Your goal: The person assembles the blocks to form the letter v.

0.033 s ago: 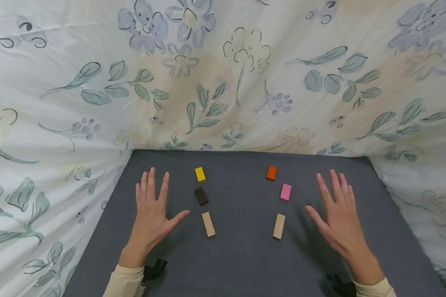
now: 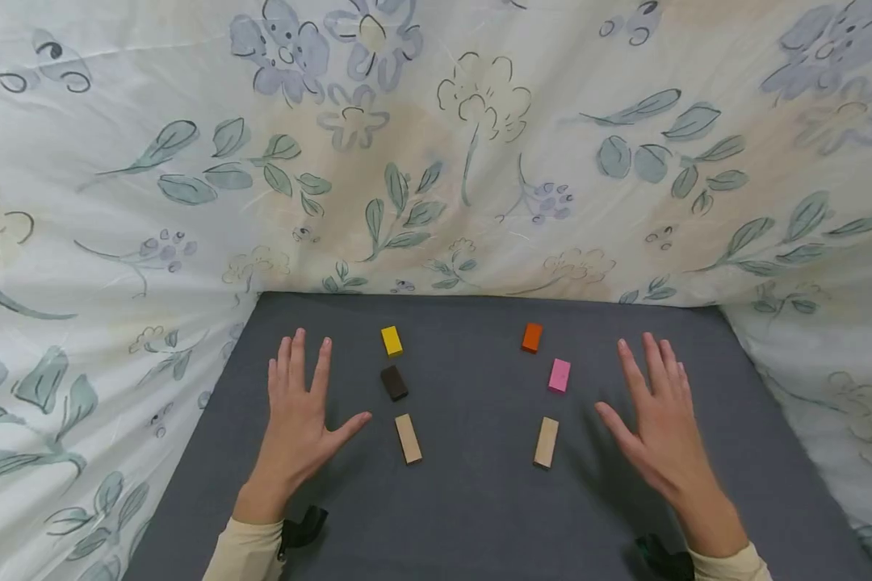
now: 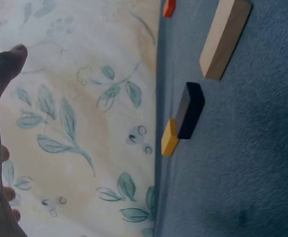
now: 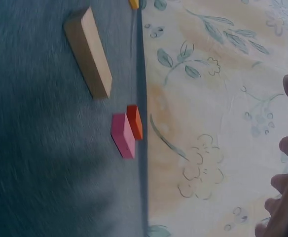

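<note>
My left hand (image 2: 295,432) is held over the left of the table with fingers spread and thumb pointing inward, holding nothing. Nearest to it are a black block (image 2: 394,383), a yellow block (image 2: 391,341) and a longer plain wooden block (image 2: 408,439). On the other side my right hand (image 2: 664,436) is likewise spread, apart from every block. Closest to that hand lie a pink block (image 2: 559,375), an orange block (image 2: 531,338) and another plain wooden block (image 2: 545,443). Both wrist views catch part of the hand at the edge, with blocks on the cloth.
A dark grey cloth (image 2: 472,516) covers the table. White fabric printed with flowers and leaves (image 2: 421,266) hangs behind it and along both sides. A black strap (image 2: 303,527) sits at the left wrist, and a dark one (image 2: 664,558) at the right.
</note>
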Action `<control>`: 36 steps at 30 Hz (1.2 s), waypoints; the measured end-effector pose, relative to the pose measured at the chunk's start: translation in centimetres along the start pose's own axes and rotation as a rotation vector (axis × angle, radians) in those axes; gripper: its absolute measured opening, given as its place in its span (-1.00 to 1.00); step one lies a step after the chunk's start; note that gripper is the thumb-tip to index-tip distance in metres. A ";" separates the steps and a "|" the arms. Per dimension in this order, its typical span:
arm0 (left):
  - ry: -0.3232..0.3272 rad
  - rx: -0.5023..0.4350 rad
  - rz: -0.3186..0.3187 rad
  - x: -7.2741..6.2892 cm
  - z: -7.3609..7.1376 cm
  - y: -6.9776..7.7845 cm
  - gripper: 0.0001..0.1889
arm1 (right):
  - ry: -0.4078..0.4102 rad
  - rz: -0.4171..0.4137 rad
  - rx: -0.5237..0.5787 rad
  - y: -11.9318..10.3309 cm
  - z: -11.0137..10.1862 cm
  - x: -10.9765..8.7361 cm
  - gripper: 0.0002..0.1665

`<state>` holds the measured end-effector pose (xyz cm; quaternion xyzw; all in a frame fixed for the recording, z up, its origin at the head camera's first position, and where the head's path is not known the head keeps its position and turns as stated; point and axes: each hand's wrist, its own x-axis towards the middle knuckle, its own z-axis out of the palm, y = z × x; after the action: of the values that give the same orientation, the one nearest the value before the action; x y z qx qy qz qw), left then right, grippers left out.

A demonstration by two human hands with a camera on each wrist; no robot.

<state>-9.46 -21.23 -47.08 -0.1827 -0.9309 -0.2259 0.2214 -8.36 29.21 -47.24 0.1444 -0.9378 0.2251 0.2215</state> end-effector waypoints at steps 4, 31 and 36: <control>-0.043 -0.091 0.001 -0.1 0.3 -0.1 0.24 | -0.019 0.018 0.057 -0.1 0.1 0.0 0.13; -0.263 -0.409 -0.154 -2.5 4.1 0.8 0.34 | -0.304 0.137 0.212 -1.5 3.3 -2.3 0.33; -0.272 -0.417 -0.165 -2.7 4.3 1.0 0.31 | -0.317 0.145 0.227 -1.7 4.0 -2.5 0.30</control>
<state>-8.19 -18.91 -51.58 -0.1766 -0.8971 -0.4038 0.0326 -6.97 26.29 -51.04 0.1341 -0.9374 0.3193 0.0367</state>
